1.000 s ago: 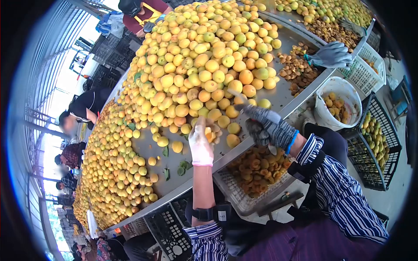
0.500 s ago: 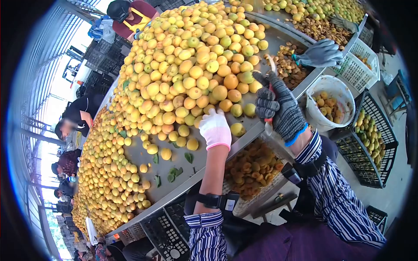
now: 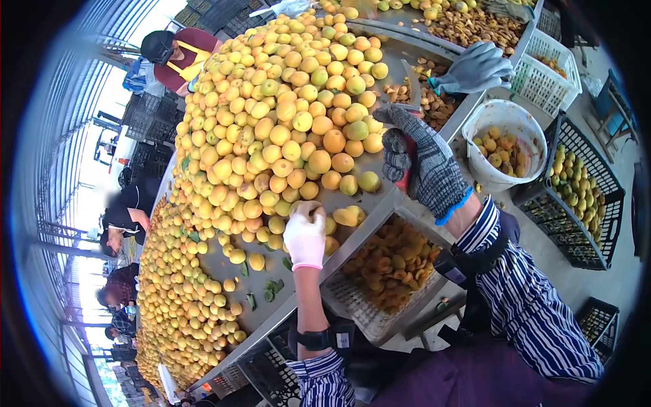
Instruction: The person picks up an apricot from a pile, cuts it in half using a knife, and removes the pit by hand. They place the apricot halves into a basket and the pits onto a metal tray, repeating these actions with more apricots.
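Note:
A large heap of yellow-orange apricots (image 3: 278,129) lies on a metal table (image 3: 332,271). At the heap's near edge is my left hand (image 3: 305,234), in a white glove with a pink cuff. Its fingers are curled in among the fruit, and what they hold is hidden. Loose apricots (image 3: 348,216) lie just right of it. My right hand (image 3: 434,159), in a grey knit glove with a blue cuff, is closed around the red handle of a knife (image 3: 405,159). The knife's curved blade points up and away, over the table beside the heap.
Below the table edge stands a crate of cut apricots (image 3: 390,264). A pile of pits (image 3: 434,102) and grey gloves (image 3: 475,68) lie beyond my right hand. To the right are a white bucket (image 3: 471,125) and a black crate (image 3: 603,193). Another person (image 3: 180,61) works across the table.
My left hand has drawn slightly toward me, and its fingers have curled in. My right hand still holds the knife. The whole view has shifted a little.

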A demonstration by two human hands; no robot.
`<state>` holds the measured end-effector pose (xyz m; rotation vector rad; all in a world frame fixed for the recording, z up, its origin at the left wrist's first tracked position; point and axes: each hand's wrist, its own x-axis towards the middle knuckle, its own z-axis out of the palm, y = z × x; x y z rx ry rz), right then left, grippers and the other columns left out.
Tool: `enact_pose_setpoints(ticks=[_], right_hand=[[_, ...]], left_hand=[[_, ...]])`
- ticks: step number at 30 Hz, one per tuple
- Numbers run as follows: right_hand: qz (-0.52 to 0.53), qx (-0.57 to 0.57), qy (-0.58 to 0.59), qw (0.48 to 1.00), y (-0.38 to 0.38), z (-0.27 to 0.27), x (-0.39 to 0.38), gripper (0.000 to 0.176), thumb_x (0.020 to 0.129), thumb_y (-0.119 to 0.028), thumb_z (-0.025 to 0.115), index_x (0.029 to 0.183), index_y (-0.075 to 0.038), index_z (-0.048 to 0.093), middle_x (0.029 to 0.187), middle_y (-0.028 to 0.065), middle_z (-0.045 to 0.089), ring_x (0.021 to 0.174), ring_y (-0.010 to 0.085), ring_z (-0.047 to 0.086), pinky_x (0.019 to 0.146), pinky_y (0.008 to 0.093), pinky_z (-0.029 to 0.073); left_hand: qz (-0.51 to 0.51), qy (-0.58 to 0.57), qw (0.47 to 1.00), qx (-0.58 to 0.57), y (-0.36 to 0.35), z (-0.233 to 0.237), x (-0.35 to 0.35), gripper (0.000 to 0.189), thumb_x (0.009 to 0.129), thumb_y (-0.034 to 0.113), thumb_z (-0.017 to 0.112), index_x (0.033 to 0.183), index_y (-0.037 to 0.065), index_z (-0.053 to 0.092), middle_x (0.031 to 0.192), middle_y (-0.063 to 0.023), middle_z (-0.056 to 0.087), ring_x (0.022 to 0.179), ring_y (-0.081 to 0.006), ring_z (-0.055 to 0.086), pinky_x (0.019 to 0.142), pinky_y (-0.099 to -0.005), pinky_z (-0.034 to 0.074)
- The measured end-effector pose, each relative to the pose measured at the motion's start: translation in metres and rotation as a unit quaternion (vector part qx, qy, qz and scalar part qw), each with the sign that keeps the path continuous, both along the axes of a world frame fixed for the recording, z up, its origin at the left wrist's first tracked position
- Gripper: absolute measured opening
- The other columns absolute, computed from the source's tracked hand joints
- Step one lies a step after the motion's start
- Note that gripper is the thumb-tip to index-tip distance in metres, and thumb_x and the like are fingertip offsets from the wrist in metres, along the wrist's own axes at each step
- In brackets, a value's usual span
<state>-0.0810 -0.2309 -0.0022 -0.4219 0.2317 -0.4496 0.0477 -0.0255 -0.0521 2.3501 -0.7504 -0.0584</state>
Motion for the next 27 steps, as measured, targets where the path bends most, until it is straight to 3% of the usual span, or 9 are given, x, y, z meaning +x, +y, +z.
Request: enact_pose_setpoints(ticks=[3, 6, 9, 11, 13, 16, 23, 25, 27], right_hand=[[0.032, 0.018, 0.004, 0.999, 0.004, 0.001, 0.004, 0.027, 0.090, -0.025, 0.057, 0.109, -0.005, 0.059, 0.060, -0.0044, 0.049, 0.044, 0.0073, 0.044, 0.042, 0.0236, 0.038], [0.022, 0.017, 0.013, 1.000, 0.012, 0.000, 0.008, 0.027, 0.089, -0.025, 0.058, 0.107, -0.005, 0.061, 0.061, -0.0039, 0.048, 0.044, 0.0081, 0.042, 0.041, 0.0240, 0.037], [0.014, 0.004, 0.022, 1.000, 0.015, -0.004, 0.013, 0.025, 0.089, -0.024, 0.059, 0.104, -0.005, 0.062, 0.061, -0.0028, 0.048, 0.044, 0.0102, 0.043, 0.040, 0.0251, 0.037], [0.015, 0.004, 0.057, 0.998, 0.018, -0.004, 0.016, 0.024, 0.089, -0.024, 0.059, 0.103, -0.005, 0.063, 0.061, -0.0024, 0.048, 0.044, 0.0105, 0.043, 0.039, 0.0254, 0.037], [0.018, -0.001, 0.053, 0.998, 0.020, -0.006, 0.017, 0.024, 0.089, -0.024, 0.060, 0.103, -0.005, 0.063, 0.062, -0.0022, 0.048, 0.044, 0.0105, 0.043, 0.040, 0.0252, 0.037], [0.032, -0.008, 0.059, 0.998, 0.021, -0.007, 0.018, 0.023, 0.088, -0.023, 0.060, 0.102, -0.005, 0.063, 0.062, -0.0020, 0.049, 0.045, 0.0104, 0.044, 0.041, 0.0249, 0.038], [0.033, -0.050, 0.091, 0.994, 0.034, -0.010, 0.021, 0.025, 0.088, -0.023, 0.059, 0.105, -0.005, 0.061, 0.062, -0.0045, 0.047, 0.043, 0.0051, 0.039, 0.041, 0.0218, 0.035], [0.039, -0.075, 0.098, 0.992, 0.035, -0.012, 0.022, 0.023, 0.089, -0.022, 0.058, 0.104, -0.005, 0.061, 0.062, -0.0040, 0.047, 0.043, 0.0059, 0.040, 0.041, 0.0215, 0.035], [0.046, -0.054, 0.097, 0.993, 0.038, -0.011, 0.024, 0.022, 0.088, -0.023, 0.060, 0.102, -0.005, 0.061, 0.060, -0.0040, 0.047, 0.041, 0.0062, 0.040, 0.039, 0.0222, 0.034]], left_hand=[[-0.009, -0.103, 0.994, 0.045, 0.000, -0.003, -0.004, 0.021, 0.082, 0.016, 0.055, 0.095, 0.002, 0.065, 0.088, -0.0151, 0.064, 0.077, -0.0275, 0.062, 0.072, -0.0329, 0.048], [-0.036, 0.005, 0.998, 0.057, -0.001, 0.013, -0.013, 0.029, 0.082, 0.021, 0.055, 0.104, 0.005, 0.065, 0.097, -0.0159, 0.063, 0.084, -0.0272, 0.063, 0.076, -0.0320, 0.047], [-0.113, 0.040, 0.987, 0.107, 0.003, 0.023, -0.022, 0.030, 0.082, 0.021, 0.054, 0.105, 0.007, 0.065, 0.098, -0.0148, 0.064, 0.085, -0.0285, 0.063, 0.078, -0.0319, 0.047], [-0.112, 0.046, 0.985, 0.124, 0.002, 0.032, -0.030, 0.031, 0.080, 0.020, 0.056, 0.109, 0.011, 0.064, 0.104, -0.0138, 0.062, 0.089, -0.0299, 0.062, 0.081, -0.0346, 0.047], [-0.087, -0.023, 0.958, 0.272, 0.001, 0.037, -0.035, 0.034, 0.079, 0.019, 0.058, 0.112, 0.017, 0.063, 0.117, -0.0110, 0.058, 0.098, -0.0298, 0.060, 0.085, -0.0391, 0.048], [-0.086, -0.073, 0.927, 0.357, 0.009, 0.023, -0.025, 0.041, 0.075, 0.020, 0.062, 0.115, 0.021, 0.062, 0.122, -0.0083, 0.055, 0.101, -0.0269, 0.059, 0.085, -0.0381, 0.048], [-0.087, -0.087, 0.903, 0.411, -0.001, 0.018, -0.026, 0.034, 0.075, 0.022, 0.062, 0.109, 0.026, 0.066, 0.125, -0.0066, 0.052, 0.102, -0.0256, 0.059, 0.085, -0.0390, 0.048], [-0.084, -0.071, 0.917, 0.382, 0.003, 0.019, -0.023, 0.030, 0.075, 0.024, 0.063, 0.105, 0.022, 0.068, 0.122, -0.0066, 0.054, 0.100, -0.0256, 0.060, 0.083, -0.0374, 0.048], [-0.088, 0.031, 0.967, 0.237, 0.009, 0.023, -0.020, 0.029, 0.075, 0.027, 0.064, 0.102, 0.016, 0.068, 0.114, -0.0070, 0.058, 0.096, -0.0259, 0.060, 0.082, -0.0369, 0.047]])
